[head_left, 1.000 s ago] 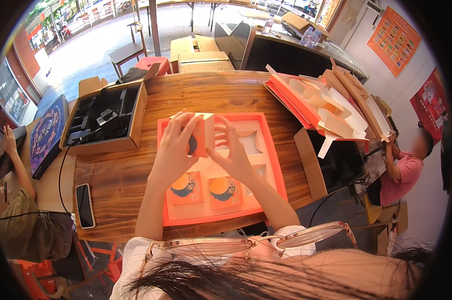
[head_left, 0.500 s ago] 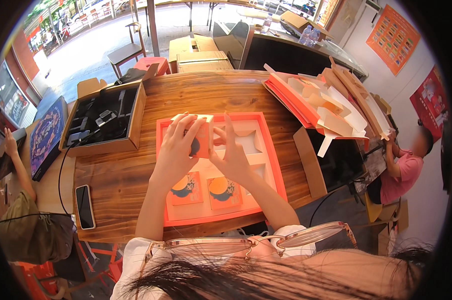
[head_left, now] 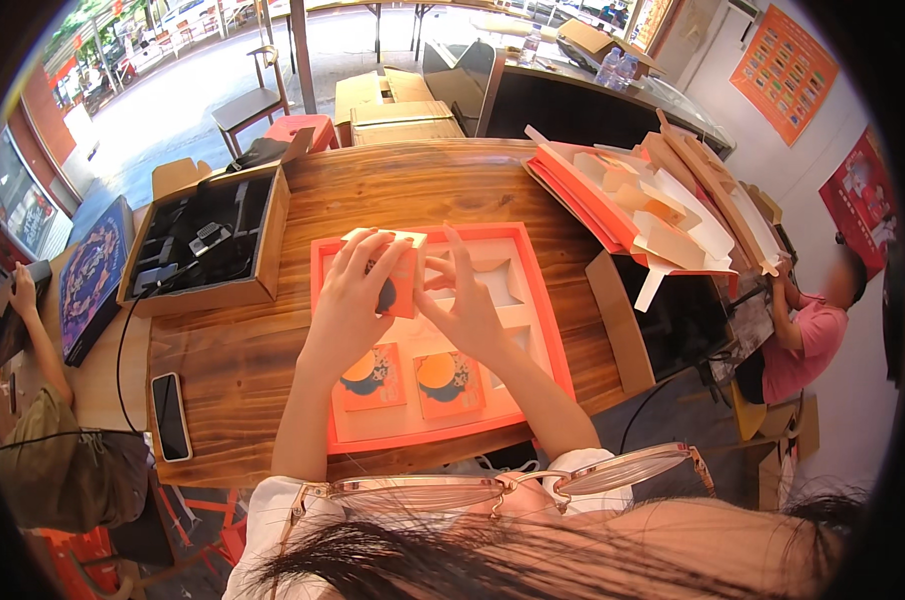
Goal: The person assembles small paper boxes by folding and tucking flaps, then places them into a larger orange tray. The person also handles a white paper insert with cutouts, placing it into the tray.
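Observation:
A small orange square box (head_left: 403, 283) with a dark printed pattern is held up over the tray. My left hand (head_left: 345, 292) is closed around it, its fingers lying across the top. At the box's right side is my right hand (head_left: 468, 312), thumb and bent fingers against the edge, index finger raised. Below them lies a shallow orange gift-box tray (head_left: 548, 340) with a pale insert of square compartments. Two similar boxes rest in its near row, the left box (head_left: 373, 378) and the right box (head_left: 450, 384). The compartments to the right hold nothing visible.
A phone (head_left: 172, 416) lies at the left table edge. An open carton (head_left: 205, 240) with black lining and a cable stands behind it. Orange and white packaging (head_left: 623, 200) is heaped at the right. People sit left and right; a monitor (head_left: 583, 110) stands behind the table.
My hands and the small box stay almost still. The view has shifted very slightly, and the person at the left has moved an arm a little.

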Demonstrator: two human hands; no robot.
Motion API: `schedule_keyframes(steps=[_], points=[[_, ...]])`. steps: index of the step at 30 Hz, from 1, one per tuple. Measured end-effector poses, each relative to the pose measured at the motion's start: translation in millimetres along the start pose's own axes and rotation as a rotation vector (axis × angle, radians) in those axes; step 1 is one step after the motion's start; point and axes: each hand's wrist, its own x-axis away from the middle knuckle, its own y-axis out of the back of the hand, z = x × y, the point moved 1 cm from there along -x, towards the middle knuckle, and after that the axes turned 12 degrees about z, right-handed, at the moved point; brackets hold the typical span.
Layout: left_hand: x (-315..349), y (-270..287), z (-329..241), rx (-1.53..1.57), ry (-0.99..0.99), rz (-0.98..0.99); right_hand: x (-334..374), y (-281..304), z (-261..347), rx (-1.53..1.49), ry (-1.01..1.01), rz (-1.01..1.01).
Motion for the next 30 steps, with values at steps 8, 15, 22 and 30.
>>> schedule_keyframes(steps=[8, 15, 22, 30], points=[[1, 5, 3, 0.012, -0.011, 0.014, 3, 7, -7, -0.003, 0.073, -0.047], [4, 18, 2, 0.175, 0.025, -0.006, -2, 12, -8, -0.141, 0.076, -0.246], [8, 25, 6, 0.258, 0.028, -0.05, -1, 26, -2, -0.324, -0.177, -0.244], [9, 25, 14, 0.321, 0.033, -0.036, -6, 31, -17, -1.049, -0.045, -0.078]])
